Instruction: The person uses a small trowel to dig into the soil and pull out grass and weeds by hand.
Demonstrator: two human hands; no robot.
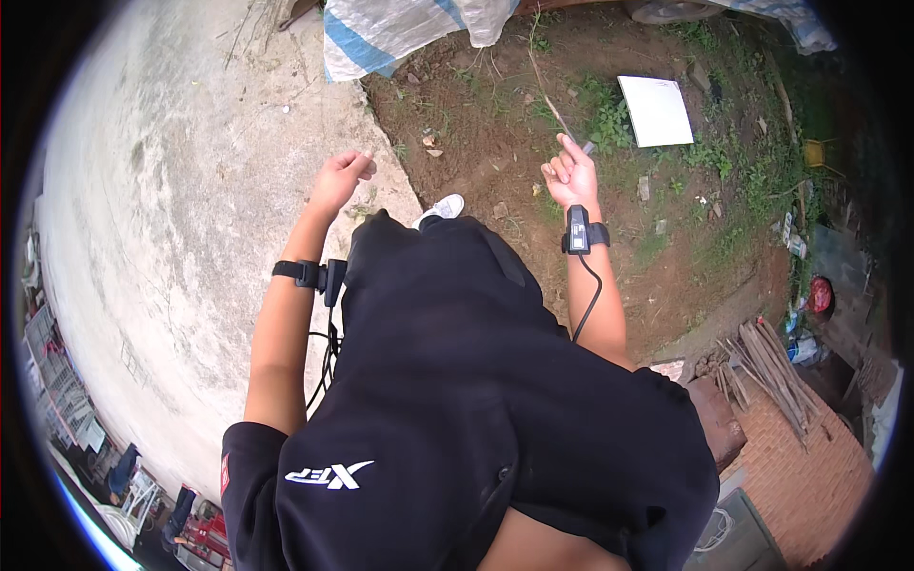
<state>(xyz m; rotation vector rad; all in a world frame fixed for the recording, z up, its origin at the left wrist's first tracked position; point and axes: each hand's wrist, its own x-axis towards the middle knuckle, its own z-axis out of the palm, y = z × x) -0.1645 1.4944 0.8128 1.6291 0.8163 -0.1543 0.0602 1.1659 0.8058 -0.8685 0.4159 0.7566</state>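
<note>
Over the edge of a pale concrete slab, my left hand has its fingers curled in, with the thumb against them; no object shows in it. My right hand is palm up over the bare soil, its fingers partly bent. A thin stick runs down to its fingertips, and a short grey cylindrical end shows just beyond them. Whether the fingers grip this or it lies behind them, I cannot tell. A white flat panel lies on the weeds to the right of that hand.
A white and blue woven plastic sheet hangs over the slab's far corner. My white shoe is by the slab's edge. Wooden sticks are piled on brick paving at right. Wire racks stand at far left.
</note>
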